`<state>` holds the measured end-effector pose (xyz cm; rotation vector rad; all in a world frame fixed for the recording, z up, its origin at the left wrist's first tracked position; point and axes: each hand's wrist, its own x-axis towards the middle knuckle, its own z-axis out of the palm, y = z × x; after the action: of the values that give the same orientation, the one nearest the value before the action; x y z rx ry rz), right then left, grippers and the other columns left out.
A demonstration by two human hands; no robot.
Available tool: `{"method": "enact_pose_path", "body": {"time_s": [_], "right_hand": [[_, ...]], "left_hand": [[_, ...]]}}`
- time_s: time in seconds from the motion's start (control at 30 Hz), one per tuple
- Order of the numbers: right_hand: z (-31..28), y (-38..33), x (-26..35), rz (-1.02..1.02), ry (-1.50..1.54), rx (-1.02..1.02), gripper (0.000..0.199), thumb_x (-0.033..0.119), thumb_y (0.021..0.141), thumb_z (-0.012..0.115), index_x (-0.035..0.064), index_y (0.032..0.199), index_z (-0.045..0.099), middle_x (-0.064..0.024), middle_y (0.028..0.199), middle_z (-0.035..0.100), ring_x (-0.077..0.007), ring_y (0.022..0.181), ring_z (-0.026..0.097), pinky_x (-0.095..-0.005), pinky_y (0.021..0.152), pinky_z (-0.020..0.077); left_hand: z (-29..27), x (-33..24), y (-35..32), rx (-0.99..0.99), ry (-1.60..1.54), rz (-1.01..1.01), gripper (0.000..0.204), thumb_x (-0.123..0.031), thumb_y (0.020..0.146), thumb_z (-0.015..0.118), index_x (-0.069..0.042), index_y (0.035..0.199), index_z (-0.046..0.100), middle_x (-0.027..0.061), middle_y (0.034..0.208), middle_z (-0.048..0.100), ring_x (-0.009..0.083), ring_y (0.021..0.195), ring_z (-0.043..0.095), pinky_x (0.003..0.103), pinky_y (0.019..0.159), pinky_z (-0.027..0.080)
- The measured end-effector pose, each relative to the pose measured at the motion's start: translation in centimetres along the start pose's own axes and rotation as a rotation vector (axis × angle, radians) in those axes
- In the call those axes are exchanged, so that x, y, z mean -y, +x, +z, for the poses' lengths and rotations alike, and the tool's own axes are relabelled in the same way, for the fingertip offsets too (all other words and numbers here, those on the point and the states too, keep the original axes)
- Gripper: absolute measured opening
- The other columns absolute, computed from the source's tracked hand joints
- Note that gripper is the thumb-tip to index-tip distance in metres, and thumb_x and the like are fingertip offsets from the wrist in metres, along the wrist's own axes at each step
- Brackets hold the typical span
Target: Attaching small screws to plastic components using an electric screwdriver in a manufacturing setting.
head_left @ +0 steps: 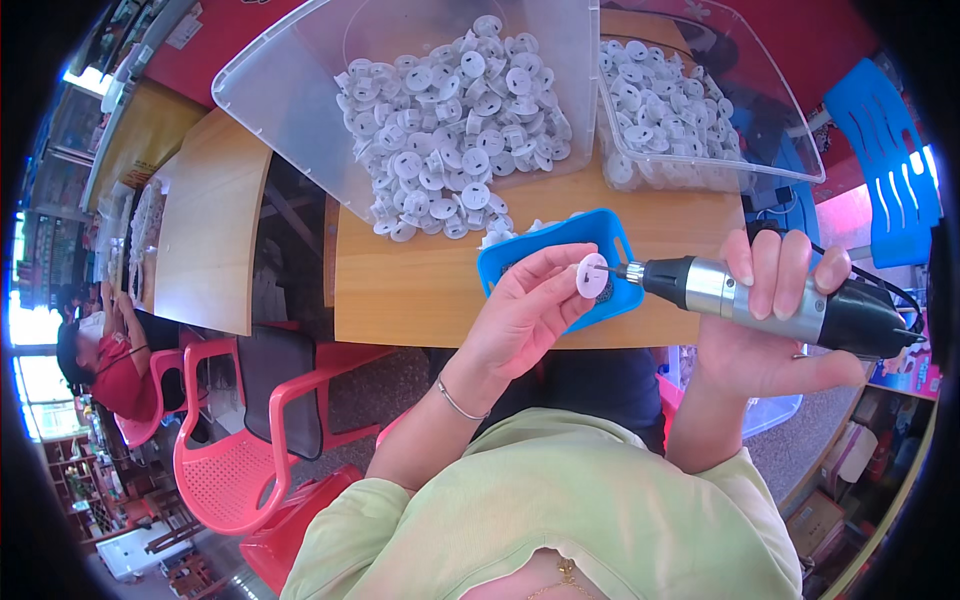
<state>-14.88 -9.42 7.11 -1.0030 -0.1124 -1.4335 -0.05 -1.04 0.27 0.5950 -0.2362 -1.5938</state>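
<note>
Between the thumb and fingers of my left hand (530,310) is a small round white plastic part (591,276), its flat face turned to the right. My right hand (775,290) grips a silver and black electric screwdriver (715,287), held nearly level with its bit pointing left. The bit tip meets the face of the white part, or comes very close to it. Just beneath the two hands stands a blue plastic basket (490,262) holding small dark pieces, too small to make out. Several more white parts lie on the table behind the basket.
A large clear bin (290,85) tipped toward me spills white parts (450,130) onto the wooden table (400,300). Another clear bin (700,175) of white parts stands at the back right. Red chairs (235,480) and a seated person (125,365) are at the left.
</note>
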Motion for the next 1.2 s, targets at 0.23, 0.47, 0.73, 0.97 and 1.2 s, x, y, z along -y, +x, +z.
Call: {"method": "enact_pose_path", "body": {"time_s": [0.23,0.47,0.73,0.97,1.2], "right_hand": [[0.06,-0.04,-0.09,-0.002,-0.005,0.011,0.063,0.068,0.06,0.054,0.0143,0.09,0.037,0.0016,0.07,0.042,-0.009,0.058,0.042,-0.0265,0.061,0.033],[0.26,0.05,-0.02,0.054,0.016,0.015,0.055,0.059,0.063,0.061,0.0144,0.087,0.038,0.0035,0.069,0.039,-0.0062,0.062,0.04,-0.0234,0.065,0.0308],[0.04,0.24,-0.21,0.061,0.033,0.028,0.051,0.056,0.064,0.062,0.0152,0.086,0.04,0.0046,0.065,0.041,-0.0048,0.058,0.04,-0.0226,0.062,0.032],[0.17,0.28,-0.3,0.079,0.053,0.039,0.051,0.057,0.064,0.061,0.0154,0.085,0.04,0.0052,0.065,0.042,-0.004,0.057,0.04,-0.0218,0.061,0.0322],[0.13,0.32,-0.41,0.077,0.048,0.065,0.052,0.057,0.063,0.061,0.0152,0.084,0.039,0.0055,0.064,0.042,-0.0035,0.055,0.04,-0.0204,0.059,0.0318]], "left_hand": [[-0.01,0.0,0.03,-0.004,-0.004,-0.003,0.024,-0.009,0.084,0.048,-0.001,0.108,0.049,0.0066,0.1,0.054,0.0141,0.089,0.054,0.026,0.077,0.049],[-0.14,0.04,-0.02,-0.018,0.031,0.011,0.024,-0.008,0.084,0.048,-0.001,0.107,0.05,0.0071,0.1,0.054,0.0141,0.09,0.054,0.026,0.077,0.049],[-0.23,0.09,-0.15,0.032,0.056,0.025,0.022,-0.007,0.082,0.051,-0.003,0.104,0.053,0.0059,0.1,0.055,0.0144,0.09,0.054,0.027,0.079,0.046],[-0.43,0.35,-0.13,0.03,0.029,0.009,0.023,-0.008,0.082,0.052,-0.003,0.104,0.053,0.0059,0.1,0.055,0.0145,0.09,0.054,0.028,0.079,0.047],[-0.3,0.33,-0.19,0.026,0.015,-0.007,0.024,-0.008,0.081,0.052,-0.003,0.105,0.053,0.0061,0.1,0.055,0.0149,0.089,0.055,0.028,0.078,0.048]]}}
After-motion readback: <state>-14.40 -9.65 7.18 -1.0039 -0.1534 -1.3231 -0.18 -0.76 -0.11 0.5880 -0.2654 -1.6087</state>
